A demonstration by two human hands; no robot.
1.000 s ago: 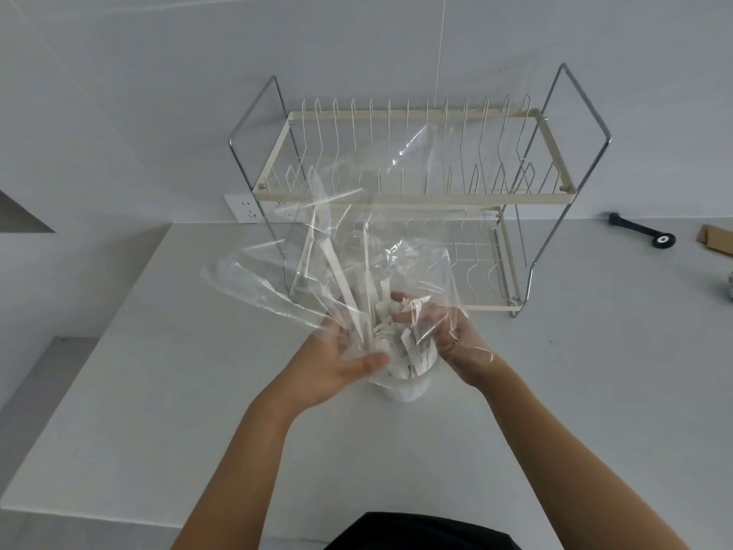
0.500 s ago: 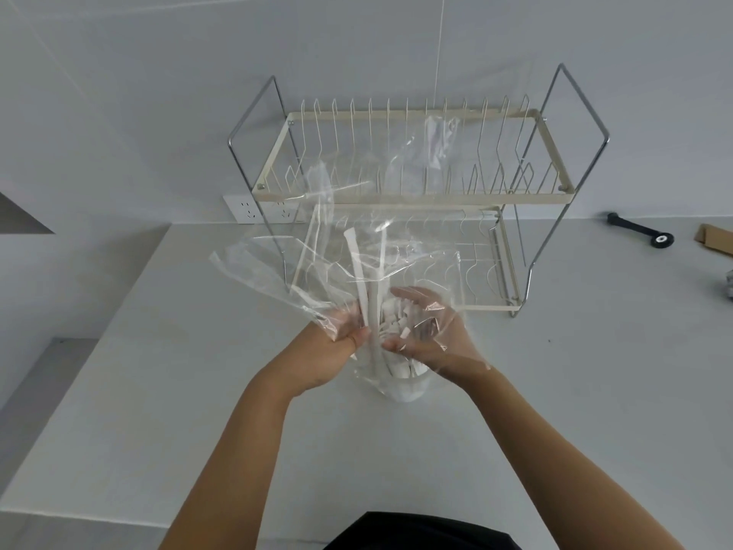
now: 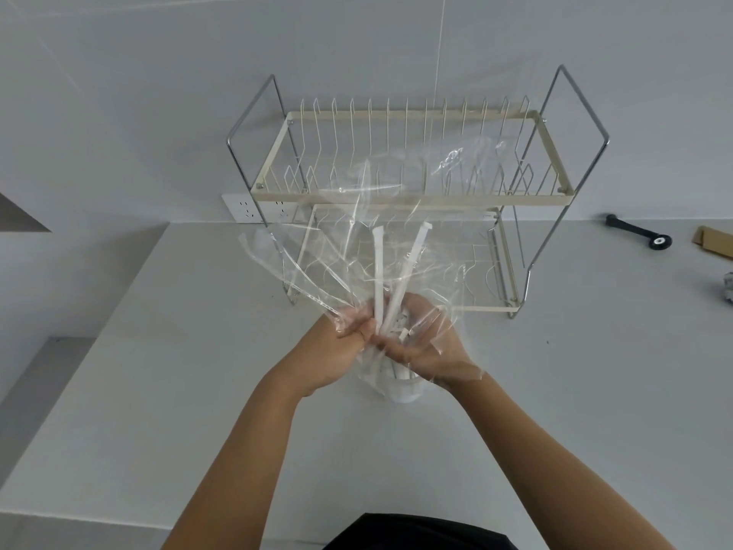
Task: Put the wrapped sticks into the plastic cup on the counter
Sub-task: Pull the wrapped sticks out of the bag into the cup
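Both hands gathered at the plastic cup [image 3: 402, 387], in front of the dish rack [image 3: 400, 192]
Left hand [image 3: 337, 351] pinched shut on the clear wrapping [image 3: 317, 267]; right hand [image 3: 426, 347] fingers closed around wrapped sticks [image 3: 390, 279], which stand upright above the cup on the counter [image 3: 158, 391]

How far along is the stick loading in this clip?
Mostly done: many wrapped sticks already stand in the cup on the counter. In hand: the left hand and right hand grip a clear bag over the cup, two sticks still upright inside. Left: getting those two into the cup.
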